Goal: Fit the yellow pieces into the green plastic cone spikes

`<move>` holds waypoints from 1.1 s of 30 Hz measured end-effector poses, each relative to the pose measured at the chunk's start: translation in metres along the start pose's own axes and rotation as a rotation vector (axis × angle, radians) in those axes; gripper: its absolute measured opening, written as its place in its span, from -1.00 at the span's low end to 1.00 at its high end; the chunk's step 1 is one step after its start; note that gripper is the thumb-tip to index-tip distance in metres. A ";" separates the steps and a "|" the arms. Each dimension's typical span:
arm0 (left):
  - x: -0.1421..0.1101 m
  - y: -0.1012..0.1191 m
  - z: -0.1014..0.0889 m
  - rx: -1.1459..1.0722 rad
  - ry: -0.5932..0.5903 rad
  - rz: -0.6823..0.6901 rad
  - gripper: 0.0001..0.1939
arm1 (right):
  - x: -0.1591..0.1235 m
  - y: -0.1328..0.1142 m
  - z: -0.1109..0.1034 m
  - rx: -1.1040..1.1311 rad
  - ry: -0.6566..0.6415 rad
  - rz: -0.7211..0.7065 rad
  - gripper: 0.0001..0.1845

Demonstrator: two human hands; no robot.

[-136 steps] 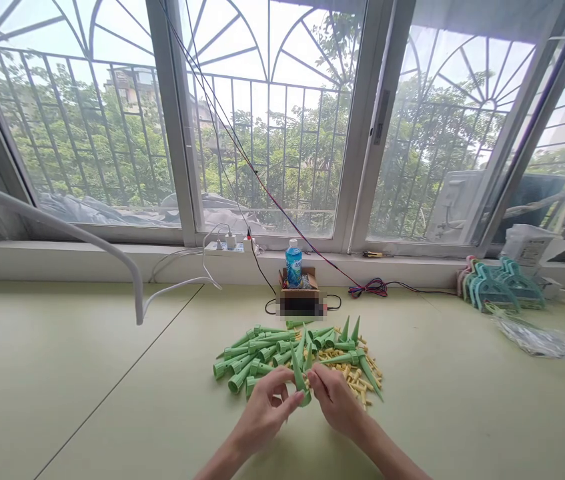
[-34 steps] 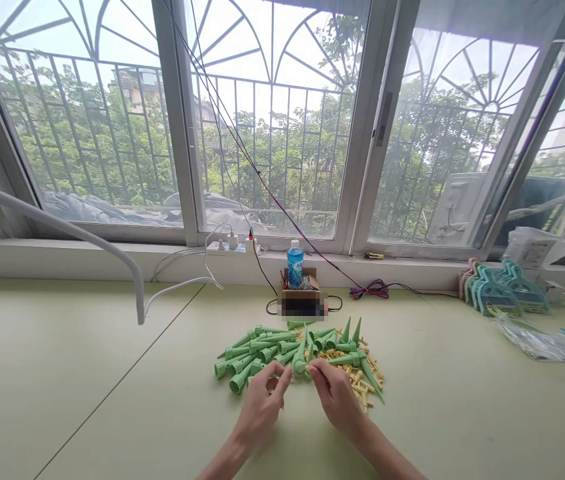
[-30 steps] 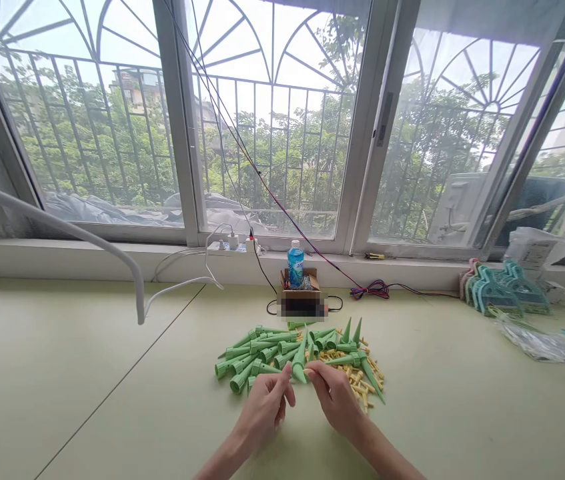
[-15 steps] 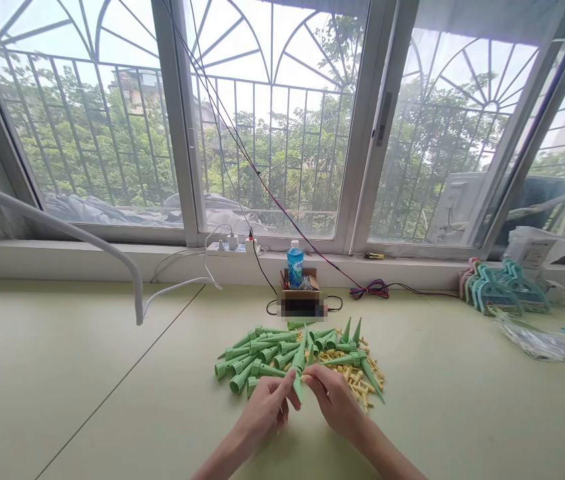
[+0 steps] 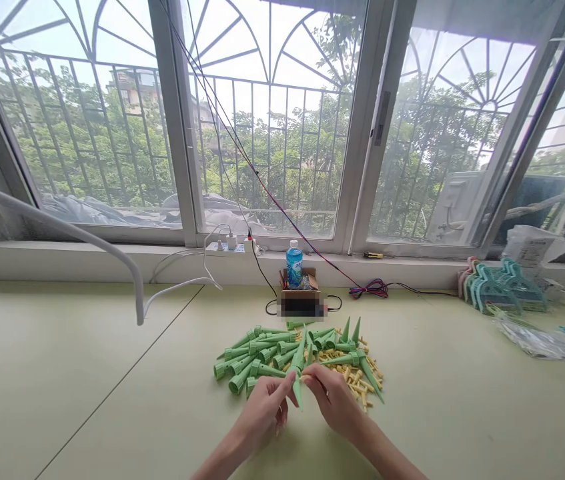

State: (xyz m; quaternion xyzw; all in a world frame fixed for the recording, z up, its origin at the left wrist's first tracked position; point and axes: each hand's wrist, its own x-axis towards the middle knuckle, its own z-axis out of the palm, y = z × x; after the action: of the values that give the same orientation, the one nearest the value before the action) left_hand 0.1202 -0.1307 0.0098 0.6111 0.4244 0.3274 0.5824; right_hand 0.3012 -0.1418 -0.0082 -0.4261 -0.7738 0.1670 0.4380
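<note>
My left hand (image 5: 269, 403) grips a green plastic watering spike (image 5: 299, 360) between thumb and fingers; one pointed end of it is toward me. My right hand (image 5: 335, 398) pinches a small yellow plastic piece (image 5: 304, 378) at the side of that spike; the fingers hide most of this piece. Just beyond the hands lies a heap of more green spikes (image 5: 247, 363), many with open ribbed cups facing me. Small yellow pegs (image 5: 359, 383) are piled at the right of the heap, partly under green pieces.
Behind the heap stands a cardboard box (image 5: 307, 293) with a blue bottle (image 5: 294, 265). Cables (image 5: 369, 289) and a power strip (image 5: 225, 249) are near the window sill. Hangers (image 5: 502, 287) and plastic bags (image 5: 537, 340) sit at right. A white curved arm (image 5: 112, 250) juts in at left.
The lower tip of the held green spike has dipped slightly toward me. Both hands have kept almost the same place and grip.
</note>
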 end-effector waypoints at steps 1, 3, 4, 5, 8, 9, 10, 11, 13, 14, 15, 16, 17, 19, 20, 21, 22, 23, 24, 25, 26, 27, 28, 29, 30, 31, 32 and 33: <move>0.000 0.000 0.000 0.004 0.001 0.001 -0.28 | 0.000 0.001 0.000 0.002 -0.001 -0.004 -0.60; 0.000 0.000 0.000 0.000 -0.002 0.002 -0.27 | 0.000 0.001 0.000 0.007 0.001 -0.009 -0.61; 0.000 0.001 0.000 -0.005 -0.002 0.003 -0.27 | -0.001 0.002 0.000 0.010 0.003 -0.007 -0.61; 0.000 0.001 0.000 -0.008 -0.003 0.003 -0.28 | -0.001 0.002 0.000 0.012 0.004 -0.004 -0.61; 0.000 0.002 0.001 -0.009 0.003 0.004 -0.29 | -0.001 0.001 0.000 0.021 -0.001 0.008 -0.62; 0.000 0.003 0.001 -0.006 0.008 0.005 -0.30 | -0.001 0.000 0.000 0.023 -0.004 0.013 -0.63; 0.000 0.004 0.001 -0.003 0.013 0.006 -0.30 | -0.001 0.000 0.000 0.026 -0.006 0.017 -0.63; 0.000 0.004 0.002 0.000 0.019 0.010 -0.31 | -0.001 0.000 0.000 0.028 -0.009 0.020 -0.64; -0.001 0.004 0.002 0.008 0.024 0.021 -0.32 | -0.001 0.000 0.000 0.033 -0.013 0.025 -0.65; 0.000 0.004 0.001 0.013 0.024 0.026 -0.32 | -0.001 0.000 0.000 0.035 -0.015 0.028 -0.65; 0.000 0.004 0.001 0.018 0.022 0.031 -0.33 | -0.001 0.000 0.000 0.036 -0.016 0.031 -0.65; 0.000 0.003 0.001 0.023 0.021 0.037 -0.34 | -0.001 0.000 0.000 0.036 -0.016 0.034 -0.66; 0.000 0.002 0.001 0.029 0.019 0.043 -0.35 | 0.000 0.000 -0.001 0.037 -0.016 0.036 -0.66; 0.000 0.001 0.000 0.045 0.023 0.059 -0.37 | 0.000 0.000 -0.001 0.040 -0.016 0.036 -0.67; 0.000 0.000 0.000 0.057 0.028 0.068 -0.38 | 0.000 -0.001 -0.001 0.043 -0.015 0.034 -0.67; 0.000 0.000 0.000 0.069 0.033 0.077 -0.38 | 0.000 -0.001 -0.002 0.047 -0.015 0.033 -0.67; -0.001 0.000 0.000 0.082 0.038 0.083 -0.39 | 0.000 -0.002 -0.002 0.051 -0.016 0.032 -0.67; -0.001 0.000 0.000 0.093 0.042 0.089 -0.39 | 0.000 -0.002 -0.002 0.055 -0.018 0.033 -0.67; -0.001 0.000 0.000 0.102 0.045 0.094 -0.40 | 0.000 -0.002 -0.002 0.058 -0.019 0.036 -0.67; -0.001 0.000 0.000 0.110 0.047 0.100 -0.41 | -0.001 -0.001 -0.002 0.059 -0.021 0.039 -0.68; -0.001 0.000 0.001 0.118 0.047 0.106 -0.42 | -0.001 -0.001 -0.002 0.059 -0.021 0.044 -0.68; -0.001 0.001 0.001 0.125 0.046 0.113 -0.44 | -0.001 0.000 -0.001 0.056 -0.022 0.045 -0.67; -0.001 0.001 0.001 0.129 0.043 0.120 -0.46 | -0.001 0.001 -0.001 0.052 -0.022 0.045 -0.67; -0.001 0.001 0.001 0.129 0.038 0.129 -0.49 | -0.002 0.002 0.000 0.049 -0.024 0.043 -0.66; 0.000 0.001 0.000 0.127 0.032 0.139 -0.51 | -0.002 0.003 0.000 0.046 -0.029 0.040 -0.66; 0.000 0.000 0.000 0.124 0.024 0.150 -0.53 | -0.002 0.004 0.001 0.042 -0.029 0.041 -0.66; 0.000 0.000 0.000 0.120 0.017 0.163 -0.55 | -0.002 0.005 0.001 0.038 -0.037 0.039 -0.66; 0.000 0.001 0.000 0.118 0.011 0.176 -0.58 | -0.002 0.005 0.002 0.033 -0.033 0.041 -0.65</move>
State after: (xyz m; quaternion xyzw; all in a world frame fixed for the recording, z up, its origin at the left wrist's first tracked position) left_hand 0.1202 -0.1308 0.0105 0.6773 0.3909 0.3554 0.5120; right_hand 0.3031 -0.1398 -0.0131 -0.4317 -0.7691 0.1961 0.4285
